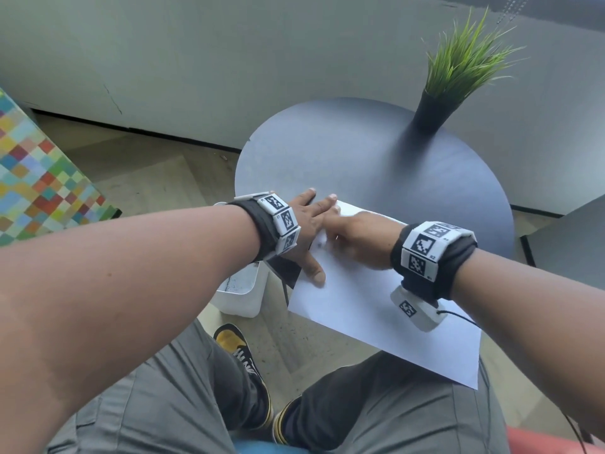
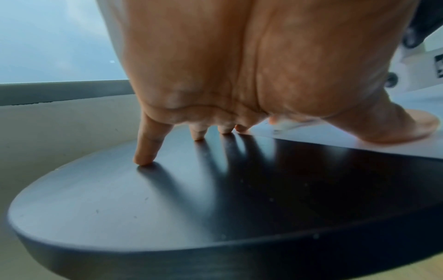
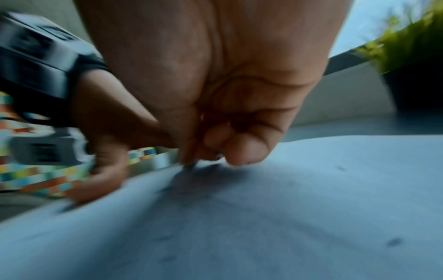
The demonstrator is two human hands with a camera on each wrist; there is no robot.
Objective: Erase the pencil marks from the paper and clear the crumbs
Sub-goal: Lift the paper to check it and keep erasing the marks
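While rubbing near the paper [image 1: 366,303]'s far left corner, right hand [image 1: 357,239] curled, apparently pinching an eraser, unseen; left hand [image 1: 306,221] just beside, spread flat, pinning that edge to the table [image 1: 393,165].

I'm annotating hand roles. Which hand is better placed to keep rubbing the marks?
The right hand: its curled fingers press a small tip onto the paper. The left hand lies flat, thumb pinning the sheet, fingers on the table.

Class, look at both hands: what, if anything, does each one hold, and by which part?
The left hand grips nothing; it presses flat on the paper. The right hand is curled, its fingertips pinching something small against the paper; blur hides what it is.
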